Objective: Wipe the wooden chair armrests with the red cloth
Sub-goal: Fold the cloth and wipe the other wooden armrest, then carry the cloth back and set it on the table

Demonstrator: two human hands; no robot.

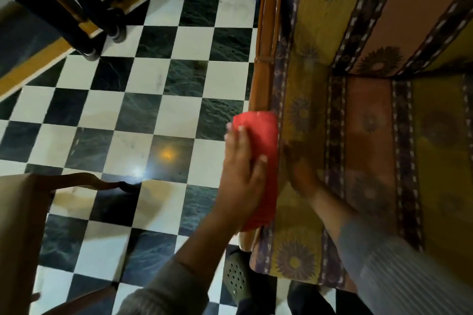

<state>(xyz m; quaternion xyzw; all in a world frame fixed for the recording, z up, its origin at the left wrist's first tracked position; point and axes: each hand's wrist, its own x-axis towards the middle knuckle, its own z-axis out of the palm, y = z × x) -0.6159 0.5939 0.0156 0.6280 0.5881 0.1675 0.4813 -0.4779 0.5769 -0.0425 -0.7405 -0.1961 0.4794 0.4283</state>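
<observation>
The red cloth [263, 161] lies draped over the chair's left wooden armrest [265, 41], which runs up the middle of the view. My left hand [240, 176] lies flat on the cloth's outer side, fingers together, pressing it against the wood. My right hand [302, 174] is blurred on the inner side of the armrest, against the seat cushion and next to the cloth; whether it grips the cloth is unclear. The chair's other armrest is out of view.
The chair has a yellow, orange and purple flowered cushion [371, 135]. A black and white checkered floor [143, 110] spreads to the left. A dark table leg [112, 25] stands at top left, another chair [20, 225] at bottom left. My shoe [234, 279] is below the armrest.
</observation>
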